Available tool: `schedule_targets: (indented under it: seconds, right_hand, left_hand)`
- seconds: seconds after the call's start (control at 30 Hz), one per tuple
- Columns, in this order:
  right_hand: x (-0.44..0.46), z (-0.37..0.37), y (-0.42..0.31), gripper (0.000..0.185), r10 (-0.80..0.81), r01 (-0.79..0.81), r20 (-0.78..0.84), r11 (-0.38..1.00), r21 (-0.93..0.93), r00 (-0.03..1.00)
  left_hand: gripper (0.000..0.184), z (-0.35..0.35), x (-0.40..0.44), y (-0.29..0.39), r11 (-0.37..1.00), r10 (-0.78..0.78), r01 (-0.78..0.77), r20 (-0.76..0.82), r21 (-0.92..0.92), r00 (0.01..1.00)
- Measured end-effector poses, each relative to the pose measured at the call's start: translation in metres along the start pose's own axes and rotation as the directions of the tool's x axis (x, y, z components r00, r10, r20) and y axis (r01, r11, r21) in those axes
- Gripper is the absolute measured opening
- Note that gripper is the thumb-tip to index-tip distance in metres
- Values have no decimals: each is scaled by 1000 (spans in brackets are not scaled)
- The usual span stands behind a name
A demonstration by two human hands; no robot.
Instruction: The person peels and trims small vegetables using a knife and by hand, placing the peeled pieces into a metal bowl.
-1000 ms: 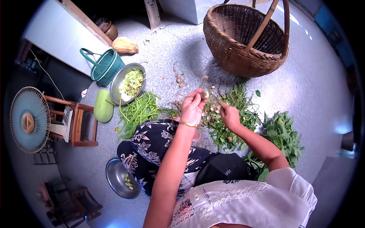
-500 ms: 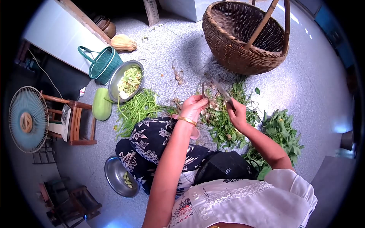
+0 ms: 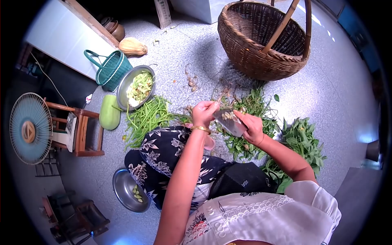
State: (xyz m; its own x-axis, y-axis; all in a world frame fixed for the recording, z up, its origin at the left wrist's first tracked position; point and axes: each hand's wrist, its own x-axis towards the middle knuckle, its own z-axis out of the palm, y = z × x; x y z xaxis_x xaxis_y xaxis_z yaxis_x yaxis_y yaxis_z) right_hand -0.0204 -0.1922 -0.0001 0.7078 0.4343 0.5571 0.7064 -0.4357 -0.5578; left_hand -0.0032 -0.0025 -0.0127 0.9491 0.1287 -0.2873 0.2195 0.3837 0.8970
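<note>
My left hand [image 3: 204, 113], with a gold bangle at the wrist, is closed in a pinch on a thin dry brown stalk [image 3: 221, 98]. What lies between the fingertips is mostly hidden. A broad-bladed knife [image 3: 231, 125] is gripped by my right hand [image 3: 252, 128], its flat face turned up and its edge close to my left fingertips. Pale bits show on the blade; whether they lie there or are reflected, I cannot tell. Below both hands, leafy green stems [image 3: 241, 148] spread over the floor. Small dry bulbs [image 3: 191, 84] lie farther ahead.
A large wicker basket [image 3: 257, 53] stands ahead right. To the left are long green beans [image 3: 149, 118], a metal bowl [image 3: 121, 94] of cut vegetables, a pale green gourd [image 3: 109, 112] and a green basket [image 3: 113, 72]. Leafy greens [image 3: 302, 143] lie right; another metal bowl [image 3: 122, 196] sits near my leg.
The knife has swung from pointing forward to lying across toward my left hand, blade face up. My right hand has turned with it, and my left hand has shifted slightly back.
</note>
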Motion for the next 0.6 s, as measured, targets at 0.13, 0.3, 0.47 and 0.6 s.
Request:
schedule_targets:
  seconds: [0.13,0.3,0.47,0.6]
  right_hand:
    - [0,8,5,46,143,-140,-33,988,70,989]
    - [2,13,7,44,162,-162,-14,987,20,987]
    - [3,15,6,44,160,-160,-27,987,-29,987]
    - [6,10,4,44,150,-148,19,986,-83,989]
  left_hand:
    - [18,1,-1,0,985,-138,136,-6,-106,990]
    - [18,4,-6,3,976,-141,151,71,-156,987]
    - [17,7,-9,7,981,-115,136,149,-137,982]
    - [16,9,-8,7,993,20,-28,76,111,997]
